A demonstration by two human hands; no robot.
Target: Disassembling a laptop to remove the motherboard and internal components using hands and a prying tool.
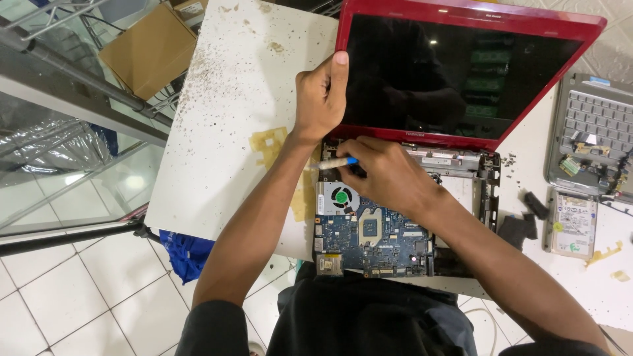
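Note:
A red laptop [461, 66] lies open on the white table [231, 105] with its keyboard cover off. Its blue circuit board [379, 240] and a small fan with a green hub [341, 196] are bare. My left hand [321, 95] grips the left edge of the red screen frame, thumb up along it. My right hand [389, 175] rests over the top left of the open base and holds a thin tool with a blue and white handle [336, 162], tip pointing left near the hinge.
At the right lie a grey keyboard panel [593, 125], a hard drive [572, 224], small black parts [527, 214] and bits of yellow tape [606, 254]. A cardboard box [148, 49] and metal shelf frame [72, 72] stand at the left. A blue cloth [188, 254] hangs under the table.

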